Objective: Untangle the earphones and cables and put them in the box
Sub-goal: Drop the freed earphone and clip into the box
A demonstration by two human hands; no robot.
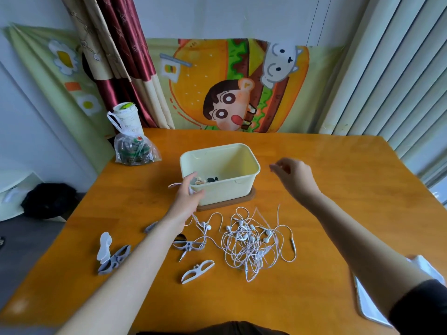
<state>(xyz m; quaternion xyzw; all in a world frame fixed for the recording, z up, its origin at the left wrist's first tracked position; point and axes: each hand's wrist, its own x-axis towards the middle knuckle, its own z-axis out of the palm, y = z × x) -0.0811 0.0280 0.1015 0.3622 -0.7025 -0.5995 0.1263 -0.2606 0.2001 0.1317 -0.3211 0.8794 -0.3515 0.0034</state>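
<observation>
A pale yellow box [251, 165] stands on a brown lid at the table's middle, with a few small dark and beige items on its bottom. My left hand [187, 194] is at the box's front left corner and grips a small wound bundle of pinkish-white cable [174, 185] that sticks out to its left. My right hand [294, 174] hovers to the right of the box with fingers loosely curled and nothing visible in them. A tangle of white earphones [251, 240] lies on the table in front of the box, between my forearms.
Grey and white cable winders lie at the front left [113, 259], [197, 269], [188, 245]. A clear plastic bag [135, 151] and a paper cup [127, 117] stand at the back left corner. A white tray [370, 301] sits at the right edge.
</observation>
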